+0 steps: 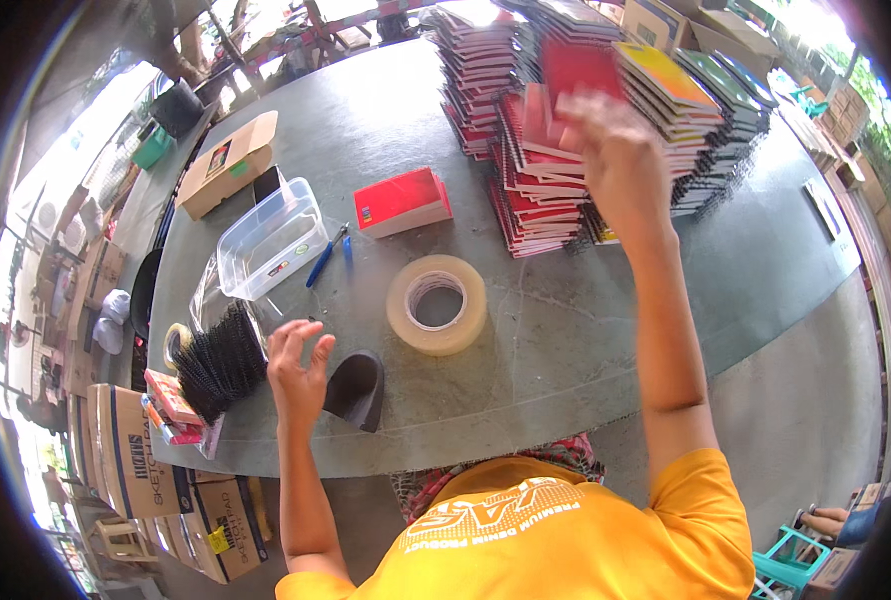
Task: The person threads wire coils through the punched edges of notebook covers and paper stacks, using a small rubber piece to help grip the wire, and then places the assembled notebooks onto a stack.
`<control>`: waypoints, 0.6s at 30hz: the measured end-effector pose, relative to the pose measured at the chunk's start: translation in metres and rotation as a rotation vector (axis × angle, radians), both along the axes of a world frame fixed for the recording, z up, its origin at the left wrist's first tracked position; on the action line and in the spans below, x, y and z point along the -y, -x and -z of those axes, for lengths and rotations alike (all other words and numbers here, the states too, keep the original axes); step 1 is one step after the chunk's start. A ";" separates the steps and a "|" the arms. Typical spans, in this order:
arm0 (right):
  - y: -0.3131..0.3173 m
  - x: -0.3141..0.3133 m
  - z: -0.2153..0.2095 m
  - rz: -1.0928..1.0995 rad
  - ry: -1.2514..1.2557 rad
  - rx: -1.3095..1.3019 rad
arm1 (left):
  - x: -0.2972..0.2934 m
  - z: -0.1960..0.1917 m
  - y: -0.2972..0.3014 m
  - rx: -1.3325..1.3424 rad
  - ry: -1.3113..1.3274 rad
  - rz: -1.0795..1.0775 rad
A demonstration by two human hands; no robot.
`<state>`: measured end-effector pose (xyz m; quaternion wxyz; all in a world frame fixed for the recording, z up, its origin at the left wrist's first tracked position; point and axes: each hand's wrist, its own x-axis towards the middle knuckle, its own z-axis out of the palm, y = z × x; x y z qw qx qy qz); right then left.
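My right hand (616, 150), smeared by motion, is raised over the stacked red spiral notebooks (541, 195). A blurred red notebook cover (578, 68) shows just beyond its fingers; whether they grip it I cannot tell. My left hand (299, 365) hovers above the near left of the table, fingers loosely curved and apart, holding nothing. Beside it lie a bundle of black spiral binding coils (224, 360) and a dark curved piece (358, 390). A large roll of clear tape (437, 305) lies flat between my arms. Farther off sits a small stack of red-covered pads (402, 202).
A clear plastic box (273, 240), blue-handled pliers (326, 258) and an open cardboard box (228, 165) occupy the table's left. Yellow-covered notebooks (671, 80) and green-covered ones (721, 85) stand stacked at the far right. Cardboard cartons (141, 450) stand on the floor at left.
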<state>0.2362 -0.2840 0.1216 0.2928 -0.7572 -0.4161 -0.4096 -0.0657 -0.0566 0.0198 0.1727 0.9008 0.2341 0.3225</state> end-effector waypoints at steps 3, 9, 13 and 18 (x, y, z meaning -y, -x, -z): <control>-0.003 0.005 0.025 -0.015 0.300 -0.255 | 0.003 0.026 0.024 -0.114 0.089 0.019; 0.021 -0.049 0.025 -0.278 0.208 -0.044 | 0.048 0.065 0.046 -0.387 0.000 -0.011; 0.038 -0.141 0.078 -0.544 0.339 -0.204 | 0.008 0.093 0.013 -0.199 -0.130 -0.149; 0.029 -0.210 0.157 -0.298 0.407 -0.010 | -0.014 0.098 -0.028 -0.173 -0.255 -0.265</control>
